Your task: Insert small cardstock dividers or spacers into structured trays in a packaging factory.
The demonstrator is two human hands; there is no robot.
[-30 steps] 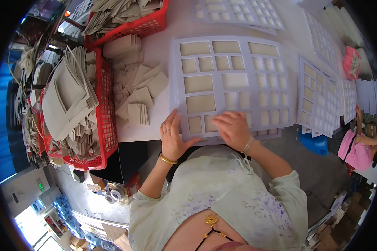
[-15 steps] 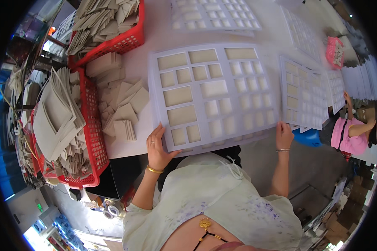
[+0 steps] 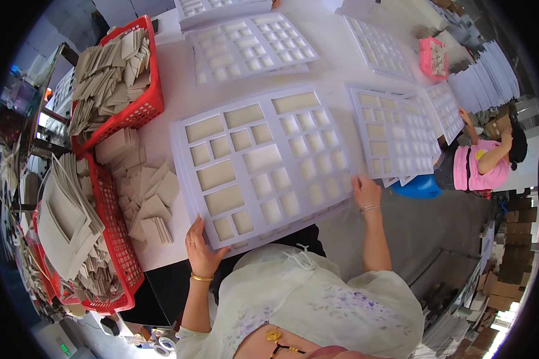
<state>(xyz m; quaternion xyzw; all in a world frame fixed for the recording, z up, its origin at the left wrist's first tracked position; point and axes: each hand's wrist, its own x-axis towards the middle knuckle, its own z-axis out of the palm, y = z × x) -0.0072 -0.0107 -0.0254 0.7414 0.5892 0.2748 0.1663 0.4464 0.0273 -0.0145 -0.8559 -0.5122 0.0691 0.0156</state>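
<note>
A white panel (image 3: 285, 157) with many rectangular cut-out windows lies tilted on the table before me, over another similar panel whose edge shows beneath. Its left windows show grey-beige board; those toward the right look whiter. At the near left corner, my left hand (image 3: 205, 251) grips the panel, fingers along the side and thumb at the near edge. My right hand (image 3: 366, 192) has its fingers closed on the near right corner. Loose grey cardboard pieces (image 3: 154, 206) lie left of the panel, some in small stacks.
Two red baskets (image 3: 121, 239) full of cardboard pieces stand along the left. More windowed panels (image 3: 254, 51) lie at the far side and right (image 3: 395, 131). A pink basket (image 3: 432, 58) sits far right, near white stacked sheets (image 3: 485, 78). Another person in pink (image 3: 479, 164) works at right.
The whole view has shifted, so the baskets and panels appear farther left and lower, and more of the far table shows. Both hands remain at the same panel corners.
</note>
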